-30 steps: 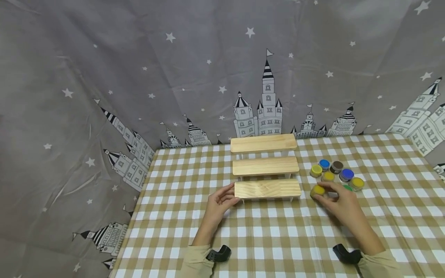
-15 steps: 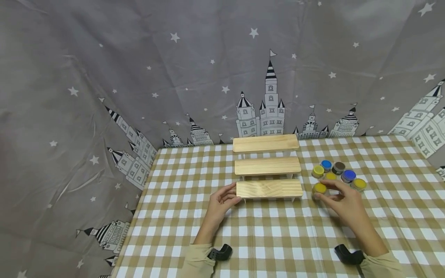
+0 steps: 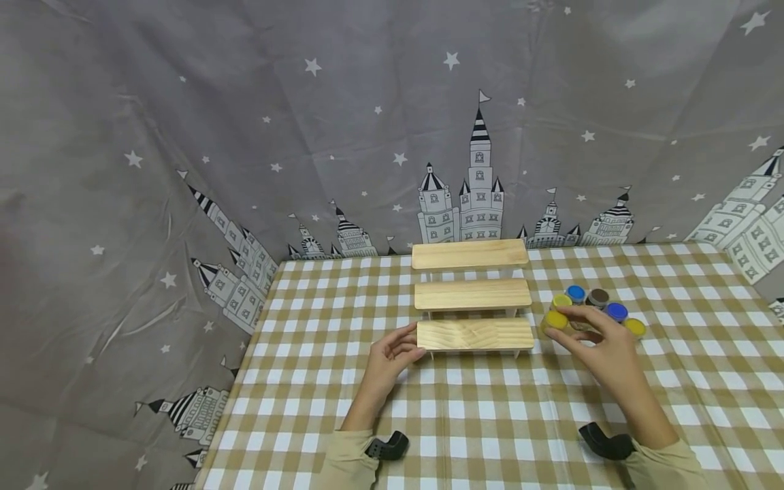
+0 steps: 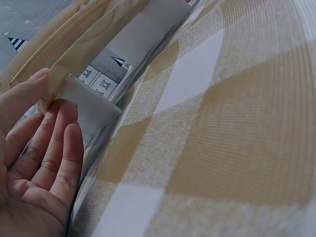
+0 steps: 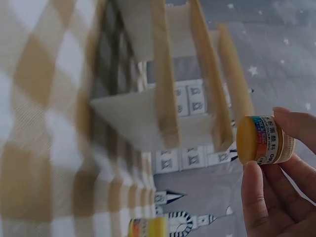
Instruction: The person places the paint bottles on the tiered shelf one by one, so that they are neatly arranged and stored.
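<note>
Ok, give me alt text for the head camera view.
A person's right hand holds a yellow-lidded jar beside other coloured jars, while the left hand pinches the left end of the front wooden shelf, one of three. Checked tablecloth below, gray castle-print backdrop behind.

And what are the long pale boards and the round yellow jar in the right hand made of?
The long pale boards look like smooth wood: grain shows. The round yellow jar seems smooth plastic, judging by its ribbed edge, though glass is possible.
</note>
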Motion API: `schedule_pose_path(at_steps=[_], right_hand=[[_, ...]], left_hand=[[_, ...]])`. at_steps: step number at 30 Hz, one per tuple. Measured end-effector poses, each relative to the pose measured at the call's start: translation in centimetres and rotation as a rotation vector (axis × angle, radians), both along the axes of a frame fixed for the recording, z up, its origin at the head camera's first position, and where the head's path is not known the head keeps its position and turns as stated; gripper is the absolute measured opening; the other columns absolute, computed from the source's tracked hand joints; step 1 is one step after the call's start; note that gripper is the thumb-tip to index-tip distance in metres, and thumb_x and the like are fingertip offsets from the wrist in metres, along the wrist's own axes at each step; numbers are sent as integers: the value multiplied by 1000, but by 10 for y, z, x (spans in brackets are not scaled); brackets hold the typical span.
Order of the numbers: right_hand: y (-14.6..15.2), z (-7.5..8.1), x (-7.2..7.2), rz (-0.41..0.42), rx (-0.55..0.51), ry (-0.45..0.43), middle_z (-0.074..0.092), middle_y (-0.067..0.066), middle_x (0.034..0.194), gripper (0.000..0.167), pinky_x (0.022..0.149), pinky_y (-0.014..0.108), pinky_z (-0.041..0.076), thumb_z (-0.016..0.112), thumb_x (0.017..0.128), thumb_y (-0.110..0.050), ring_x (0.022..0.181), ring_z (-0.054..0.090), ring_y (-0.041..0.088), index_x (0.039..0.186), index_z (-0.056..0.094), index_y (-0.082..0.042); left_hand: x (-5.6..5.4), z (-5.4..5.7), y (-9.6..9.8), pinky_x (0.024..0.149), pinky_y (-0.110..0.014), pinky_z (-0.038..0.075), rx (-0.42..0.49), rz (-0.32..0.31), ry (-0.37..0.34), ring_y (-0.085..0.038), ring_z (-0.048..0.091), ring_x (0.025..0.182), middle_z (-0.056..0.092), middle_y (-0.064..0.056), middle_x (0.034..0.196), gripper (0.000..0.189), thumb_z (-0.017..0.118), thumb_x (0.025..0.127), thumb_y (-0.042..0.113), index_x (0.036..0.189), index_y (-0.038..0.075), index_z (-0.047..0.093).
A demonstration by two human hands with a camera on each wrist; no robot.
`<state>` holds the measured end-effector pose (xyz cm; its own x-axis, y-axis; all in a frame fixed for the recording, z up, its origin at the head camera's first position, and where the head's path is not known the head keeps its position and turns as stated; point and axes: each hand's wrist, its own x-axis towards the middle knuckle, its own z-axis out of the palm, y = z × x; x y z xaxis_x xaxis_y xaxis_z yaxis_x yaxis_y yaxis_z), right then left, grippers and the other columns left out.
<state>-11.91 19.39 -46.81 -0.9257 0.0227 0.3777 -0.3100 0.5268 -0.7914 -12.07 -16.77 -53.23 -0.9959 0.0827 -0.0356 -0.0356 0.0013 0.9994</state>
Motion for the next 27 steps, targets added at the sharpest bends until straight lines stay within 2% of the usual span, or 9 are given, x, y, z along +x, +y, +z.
schedule_pose_path(at_steps=[4, 6, 8, 11, 17, 23, 27], right_hand=[[-11, 11, -4, 50, -61, 38, 72, -4, 115, 43, 75, 7, 56, 87, 79, 1, 97, 62, -12, 120, 75, -6], [-16, 17, -7, 71, -82, 49, 72, -8, 114, 42, 76, 8, 57, 87, 80, 2, 100, 63, -10, 119, 75, -6], [-21, 21, -10, 81, -80, 51, 73, -5, 115, 41, 77, 7, 57, 86, 81, 1, 103, 62, -10, 120, 75, -6], [-30, 29, -16, 99, -75, 30, 73, 8, 121, 41, 80, 8, 57, 84, 84, -3, 108, 59, -11, 123, 74, -6], [-51, 45, -30, 154, -90, -12, 72, 14, 123, 40, 78, 10, 58, 83, 88, -11, 96, 63, -9, 126, 72, -7], [-72, 57, -45, 185, -89, -72, 74, 11, 123, 40, 76, 13, 59, 84, 89, -22, 92, 71, 12, 126, 73, -10], [-85, 62, -56, 215, -92, -121, 73, 10, 126, 43, 78, 15, 60, 84, 89, -26, 98, 72, 25, 128, 72, -11]], left_hand=[[-1, 0, 1, 85, -20, 62, -8, 2, 15, -10, 72, 98, 72, -13, 115, 51, 80, 91, 10, 140, 10, 64], [-2, -1, 1, 86, -20, 61, -10, -2, 23, -10, 71, 98, 72, -14, 116, 52, 80, 91, 10, 140, 8, 63], [-2, 0, 1, 86, -20, 61, -8, -5, 22, -10, 71, 98, 71, -15, 117, 52, 80, 91, 9, 140, 8, 64], [-2, -1, 1, 87, -20, 61, -7, -2, 13, -10, 71, 98, 72, -15, 116, 52, 80, 90, 9, 140, 10, 64], [-2, -1, 0, 86, -21, 62, -3, 9, -2, -12, 72, 98, 74, -12, 113, 50, 81, 90, 9, 138, 15, 66], [-1, -3, -2, 85, -21, 62, -4, 2, 0, -12, 72, 98, 74, -12, 114, 49, 80, 91, 11, 137, 17, 67], [-1, -3, -2, 86, -21, 62, -6, -2, 1, -12, 72, 99, 74, -13, 115, 49, 80, 91, 11, 138, 17, 66]])
